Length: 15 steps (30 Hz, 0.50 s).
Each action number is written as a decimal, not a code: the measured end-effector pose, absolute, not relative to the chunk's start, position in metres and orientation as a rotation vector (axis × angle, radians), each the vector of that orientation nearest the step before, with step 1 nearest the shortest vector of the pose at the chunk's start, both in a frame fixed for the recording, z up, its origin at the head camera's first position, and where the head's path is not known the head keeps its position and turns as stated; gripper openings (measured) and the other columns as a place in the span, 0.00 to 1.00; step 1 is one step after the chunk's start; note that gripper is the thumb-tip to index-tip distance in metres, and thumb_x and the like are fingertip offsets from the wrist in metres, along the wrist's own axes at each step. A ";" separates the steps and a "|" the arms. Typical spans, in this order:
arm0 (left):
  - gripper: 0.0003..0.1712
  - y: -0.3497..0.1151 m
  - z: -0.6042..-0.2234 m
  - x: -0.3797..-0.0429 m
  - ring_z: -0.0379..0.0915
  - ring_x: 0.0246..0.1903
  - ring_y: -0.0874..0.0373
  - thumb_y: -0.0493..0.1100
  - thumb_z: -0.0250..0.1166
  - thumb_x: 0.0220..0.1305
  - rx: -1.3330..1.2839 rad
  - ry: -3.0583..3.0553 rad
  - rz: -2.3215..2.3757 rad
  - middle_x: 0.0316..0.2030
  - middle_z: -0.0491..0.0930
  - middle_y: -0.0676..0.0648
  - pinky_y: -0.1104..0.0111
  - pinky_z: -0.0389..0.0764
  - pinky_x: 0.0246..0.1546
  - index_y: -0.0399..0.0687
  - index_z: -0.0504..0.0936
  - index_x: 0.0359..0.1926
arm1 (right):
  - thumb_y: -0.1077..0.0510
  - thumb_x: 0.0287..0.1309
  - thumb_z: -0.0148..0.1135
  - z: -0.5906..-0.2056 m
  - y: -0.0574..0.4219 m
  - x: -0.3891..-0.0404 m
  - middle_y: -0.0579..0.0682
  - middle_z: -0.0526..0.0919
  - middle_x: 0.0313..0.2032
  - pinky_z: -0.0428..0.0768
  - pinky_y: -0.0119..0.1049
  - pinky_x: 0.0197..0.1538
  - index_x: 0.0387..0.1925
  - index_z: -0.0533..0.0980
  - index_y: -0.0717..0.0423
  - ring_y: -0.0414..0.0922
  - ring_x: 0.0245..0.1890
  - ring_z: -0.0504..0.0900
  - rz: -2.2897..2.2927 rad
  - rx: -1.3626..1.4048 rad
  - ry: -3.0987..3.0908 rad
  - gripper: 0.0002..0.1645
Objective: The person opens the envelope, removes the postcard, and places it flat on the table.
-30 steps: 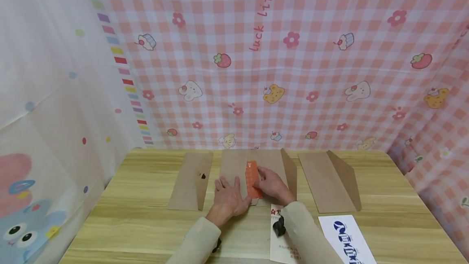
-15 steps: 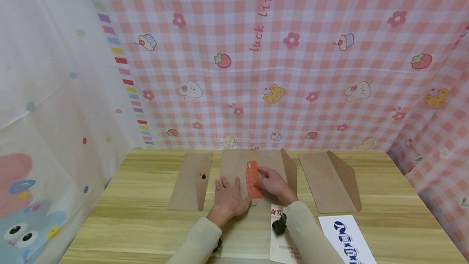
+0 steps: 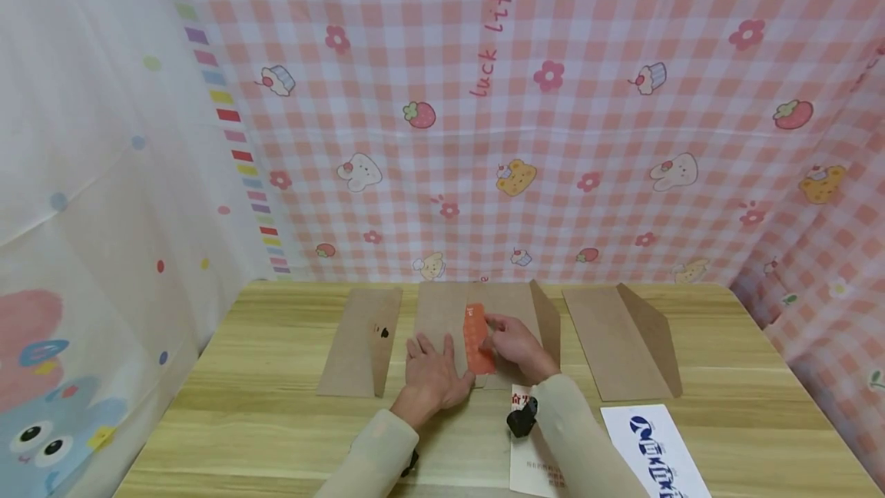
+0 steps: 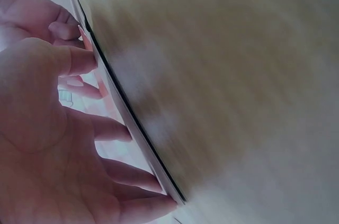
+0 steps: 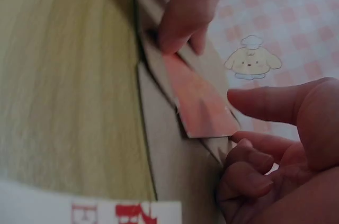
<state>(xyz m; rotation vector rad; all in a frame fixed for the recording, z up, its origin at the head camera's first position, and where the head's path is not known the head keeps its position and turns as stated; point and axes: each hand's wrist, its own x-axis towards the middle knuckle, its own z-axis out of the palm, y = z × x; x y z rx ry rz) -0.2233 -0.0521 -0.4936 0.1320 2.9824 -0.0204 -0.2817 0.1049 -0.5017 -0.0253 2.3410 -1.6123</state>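
Observation:
An orange card (image 3: 474,333) lies over the middle of the opened-out brown paper envelope (image 3: 441,302). My left hand (image 3: 430,375) rests on the left part of this envelope with its fingers spread. In the right wrist view, its thumb (image 5: 175,36) reaches the near end of the orange card. My right hand (image 3: 518,348) pinches the card's right edge between thumb and index finger, while the other fingers are curled under. In the left wrist view, the left fingers (image 4: 114,127) lie along the envelope's surface, seen nearly edge-on.
Brown envelopes stand to either side, a left one (image 3: 349,344) and a right one (image 3: 608,344) with its flap raised. A cream card with red lettering (image 3: 528,456) lies partly under the right sleeve. Beside it is a white card with blue print (image 3: 653,448). A checked cloth (image 3: 588,137) hangs behind the table.
Both hands and the orange card stay nearly in place. The right wrist turns slightly, and the black device on it shifts a little.

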 end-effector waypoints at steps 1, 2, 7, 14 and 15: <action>0.46 -0.052 -0.494 -0.223 0.58 0.67 0.28 0.71 0.48 0.67 0.135 2.982 -0.030 0.68 0.59 0.22 0.53 0.65 0.68 0.48 0.61 0.75 | 0.67 0.50 0.60 -0.501 0.105 -0.282 0.59 0.66 0.71 0.58 0.57 0.72 0.69 0.67 0.62 0.55 0.71 0.62 -1.623 -0.017 2.326 0.41; 0.46 -0.052 -0.494 -0.223 0.58 0.67 0.28 0.71 0.48 0.67 0.138 2.981 -0.042 0.68 0.59 0.22 0.53 0.66 0.67 0.48 0.61 0.75 | 0.67 0.50 0.60 -0.500 0.105 -0.282 0.59 0.65 0.71 0.58 0.56 0.72 0.70 0.66 0.62 0.55 0.71 0.62 -1.632 -0.006 2.305 0.42; 0.46 -0.052 -0.493 -0.224 0.60 0.67 0.29 0.72 0.47 0.67 0.146 2.980 -0.089 0.68 0.60 0.22 0.54 0.69 0.65 0.49 0.62 0.75 | 0.68 0.49 0.60 -0.499 0.105 -0.281 0.60 0.64 0.72 0.60 0.57 0.71 0.70 0.66 0.61 0.55 0.68 0.64 -1.664 0.017 2.257 0.42; 0.46 -0.053 -0.494 -0.224 0.61 0.67 0.29 0.72 0.47 0.66 0.141 2.988 -0.095 0.67 0.61 0.23 0.55 0.71 0.63 0.50 0.62 0.75 | 0.72 0.51 0.59 -0.498 0.105 -0.281 0.59 0.79 0.55 0.72 0.37 0.37 0.69 0.69 0.57 0.44 0.31 0.70 -1.744 0.020 2.208 0.40; 0.46 -0.053 -0.494 -0.224 0.61 0.67 0.29 0.73 0.47 0.66 0.141 2.990 -0.092 0.67 0.61 0.23 0.54 0.71 0.63 0.50 0.62 0.75 | 0.72 0.51 0.59 -0.498 0.105 -0.281 0.58 0.80 0.53 0.69 0.35 0.32 0.69 0.69 0.57 0.43 0.27 0.68 -1.760 0.015 2.193 0.40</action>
